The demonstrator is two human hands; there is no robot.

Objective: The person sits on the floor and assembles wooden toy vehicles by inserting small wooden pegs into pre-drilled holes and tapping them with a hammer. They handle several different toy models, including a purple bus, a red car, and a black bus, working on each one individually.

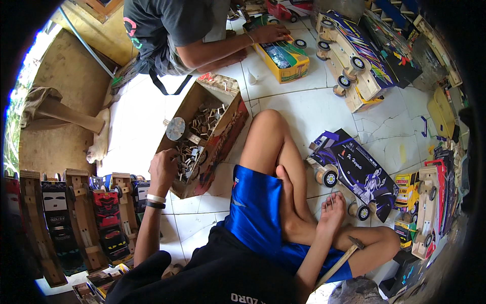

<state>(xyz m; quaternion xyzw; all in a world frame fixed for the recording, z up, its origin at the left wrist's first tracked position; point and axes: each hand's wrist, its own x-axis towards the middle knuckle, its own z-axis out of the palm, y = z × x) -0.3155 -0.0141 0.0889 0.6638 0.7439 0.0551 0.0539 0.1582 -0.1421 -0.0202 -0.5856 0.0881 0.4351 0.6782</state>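
My left hand (164, 164) reaches over the near-left rim of an open cardboard box (230, 134). Its fingers are bent in among small wooden pieces (205, 121); what they grip is hidden. A round grey disc-topped object (176, 128) stands in the box beyond that hand. Palm up above my bent leg, my right hand (331, 212) has its fingers curled in, with thin light bits showing at them, too small to name. Across my thigh lies a hammer (344, 257), partly under my right forearm. A purple-black toy truck (357, 175) with wooden wheels lies beyond my right hand.
Across from me, another person's hand (271, 33) rests on a yellow-green toy truck (283, 58). A small white bottle (251, 78) stands near it. More wooden toy trucks (349, 55) line the far right, the right side and the left (109, 218). A dog's pale body (99, 137) shows at left.
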